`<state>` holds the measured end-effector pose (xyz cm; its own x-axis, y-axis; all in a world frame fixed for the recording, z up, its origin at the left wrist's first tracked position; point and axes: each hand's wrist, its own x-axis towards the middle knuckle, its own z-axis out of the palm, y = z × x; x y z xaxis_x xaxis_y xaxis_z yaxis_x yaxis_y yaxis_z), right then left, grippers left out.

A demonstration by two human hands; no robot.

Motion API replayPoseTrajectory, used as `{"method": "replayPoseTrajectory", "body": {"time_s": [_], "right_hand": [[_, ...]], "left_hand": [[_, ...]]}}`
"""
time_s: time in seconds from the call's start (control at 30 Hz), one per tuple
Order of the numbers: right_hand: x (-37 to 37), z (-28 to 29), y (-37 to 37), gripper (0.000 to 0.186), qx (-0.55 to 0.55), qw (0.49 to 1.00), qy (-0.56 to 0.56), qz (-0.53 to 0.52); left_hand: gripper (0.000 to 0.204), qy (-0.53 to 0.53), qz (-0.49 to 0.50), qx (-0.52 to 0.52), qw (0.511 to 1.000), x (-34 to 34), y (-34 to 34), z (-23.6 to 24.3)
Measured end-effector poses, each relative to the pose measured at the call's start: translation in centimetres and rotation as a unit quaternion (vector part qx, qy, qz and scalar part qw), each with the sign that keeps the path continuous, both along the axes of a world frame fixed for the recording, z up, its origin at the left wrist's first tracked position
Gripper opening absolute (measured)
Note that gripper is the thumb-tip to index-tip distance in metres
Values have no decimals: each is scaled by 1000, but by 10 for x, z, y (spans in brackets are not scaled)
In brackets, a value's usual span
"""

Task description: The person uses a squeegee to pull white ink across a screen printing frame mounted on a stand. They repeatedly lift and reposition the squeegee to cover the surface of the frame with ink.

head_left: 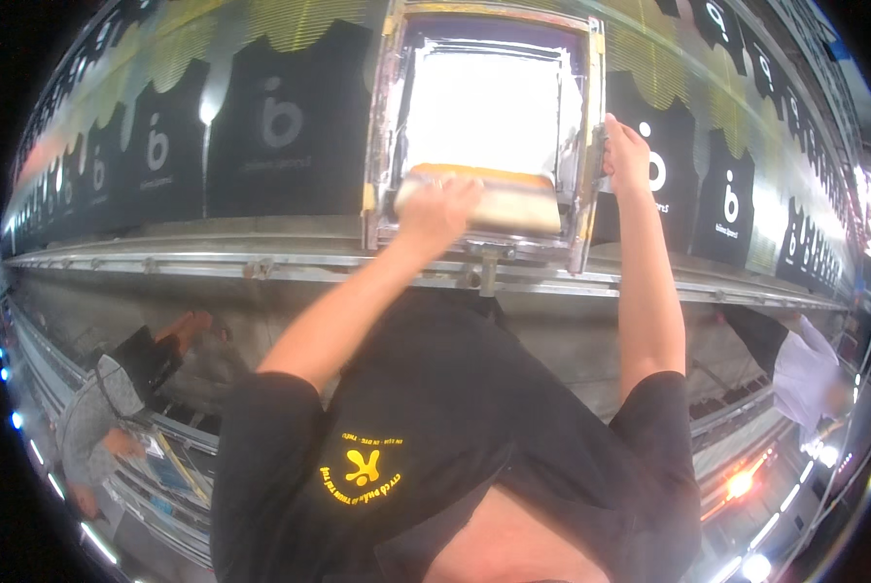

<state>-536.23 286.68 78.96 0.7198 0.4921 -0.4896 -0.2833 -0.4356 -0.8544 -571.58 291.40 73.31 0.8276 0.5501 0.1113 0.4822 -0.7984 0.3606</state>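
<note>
A screen-printing frame (596,87) lies on the long table in front of me, its mesh bright white inside a worn metal border. My left hand (440,209) is wrapped round a wide squeegee (518,202) at the near end of the mesh; the squeegee is a little blurred. An orange edge shows along its far side. At the frame's right side, my right hand (627,154) grips the border with bent fingers. Black shirt pieces with a printed pale emblem lie on both sides, a dark piece (285,146) on the left and another (669,160) on the right.
A metal rail (348,267) runs along the table's near edge, with a bracket (489,267) below the frame. Rows of printed black pieces (732,185) stretch far to both sides. Behind me, one person (105,408) is at lower left and another (805,374) at lower right.
</note>
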Motion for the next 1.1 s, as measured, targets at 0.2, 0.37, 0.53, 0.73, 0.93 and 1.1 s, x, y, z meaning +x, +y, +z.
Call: {"method": "replayPoseTrajectory", "body": {"time_s": [0.2, 0.37, 0.53, 0.73, 0.93, 1.1], "right_hand": [[4, -18, 4, 40, 73, 985, -155, -31], [-72, -15, 36, 31, 120, 986, -110, -40], [-189, -70, 88, 23, 150, 980, -125, -44], [-313, -83, 171, 24, 166, 978, -113, -64], [-370, -73, 186, 34, 8, 976, -216, -19], [-376, -67, 186, 35, -4, 979, -205, -14]], "left_hand": [[64, -45, -28, -54, 997, -25, -23, 37], [58, -31, -41, -113, 992, -91, 32, 55], [55, 66, 9, -124, 990, -187, 97, 66], [55, 87, 6, -108, 990, -292, 186, 60], [53, 132, -59, -107, 984, -343, 222, 71], [36, 139, -4, -132, 981, -271, 326, 87]]}}
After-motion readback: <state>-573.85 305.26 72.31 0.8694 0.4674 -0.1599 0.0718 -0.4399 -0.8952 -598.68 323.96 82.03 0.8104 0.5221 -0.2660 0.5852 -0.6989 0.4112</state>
